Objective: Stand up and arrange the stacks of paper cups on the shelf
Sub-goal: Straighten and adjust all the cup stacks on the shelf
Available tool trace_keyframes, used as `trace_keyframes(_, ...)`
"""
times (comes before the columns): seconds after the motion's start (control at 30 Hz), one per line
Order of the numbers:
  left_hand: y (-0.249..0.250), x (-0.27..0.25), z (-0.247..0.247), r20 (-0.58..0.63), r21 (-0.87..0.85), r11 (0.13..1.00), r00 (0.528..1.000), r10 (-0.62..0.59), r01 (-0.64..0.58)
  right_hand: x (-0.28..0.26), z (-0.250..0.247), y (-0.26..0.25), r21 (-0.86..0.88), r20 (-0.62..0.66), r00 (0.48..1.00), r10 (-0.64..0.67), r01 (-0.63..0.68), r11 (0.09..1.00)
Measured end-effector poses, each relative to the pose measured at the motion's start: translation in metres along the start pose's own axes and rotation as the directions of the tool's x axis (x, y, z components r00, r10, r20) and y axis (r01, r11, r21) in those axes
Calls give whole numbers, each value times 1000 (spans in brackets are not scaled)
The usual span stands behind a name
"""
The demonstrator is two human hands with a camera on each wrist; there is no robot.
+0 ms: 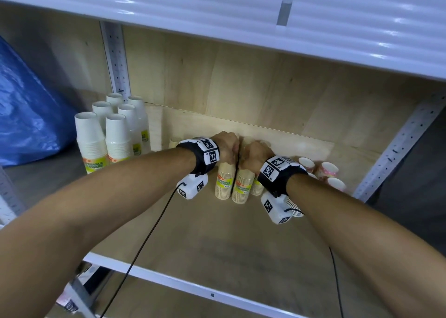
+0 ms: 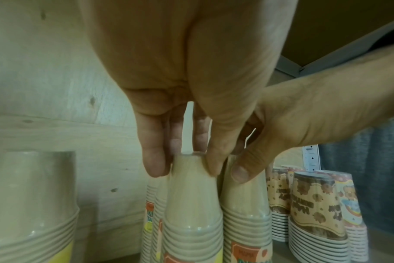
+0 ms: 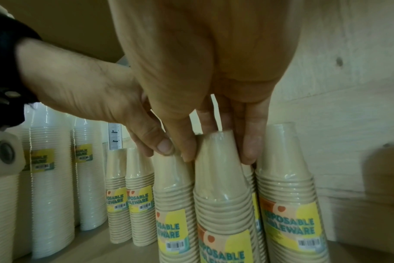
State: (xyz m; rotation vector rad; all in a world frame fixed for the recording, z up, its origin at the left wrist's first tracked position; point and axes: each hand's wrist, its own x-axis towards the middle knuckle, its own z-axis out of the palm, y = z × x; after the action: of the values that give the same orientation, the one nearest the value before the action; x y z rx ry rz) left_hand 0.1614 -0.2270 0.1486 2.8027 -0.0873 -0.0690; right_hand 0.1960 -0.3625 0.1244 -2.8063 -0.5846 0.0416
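Two wrapped tan cup stacks stand upright side by side mid-shelf. My left hand (image 1: pixel 225 148) pinches the top of the left tan stack (image 1: pixel 225 183), thumb and fingers curled round its top cup (image 2: pixel 191 179). Right beside it, my right hand (image 1: pixel 255 156) grips the top of the right tan stack (image 1: pixel 242 188) the same way (image 3: pixel 220 160). The two hands touch at the knuckles. More tan stacks stand close by: one to the right (image 3: pixel 286 169) and two further back (image 3: pixel 128 179). Both stacks' bases rest on the wooden shelf board (image 1: pixel 217 233).
Several tall white cup stacks (image 1: pixel 103 136) stand at the shelf's left end, by a blue bag (image 1: pixel 29 114). Patterned cup stacks (image 1: pixel 328 170) stand at the right, near a metal upright (image 1: pixel 398 148). An upper shelf (image 1: pixel 241 15) hangs low overhead. The shelf's front half is bare wood.
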Motion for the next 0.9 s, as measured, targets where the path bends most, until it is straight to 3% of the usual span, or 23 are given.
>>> trace_keyframes(0.27,-13,-6,-26,-64,5,1000,998,-14,14,6,-22,-26,-130,-131,991,-5,-12,991)
trace_keyframes(0.6,-54,-24,-68,-156,65,992,983,-98,110,35,-21,-81,-58,-102,989,-105,99,993)
trace_keyframes(0.9,-93,-34,-61,-135,120,967,969,-208,225,49,7,-116,-19,-61,982,-180,180,984)
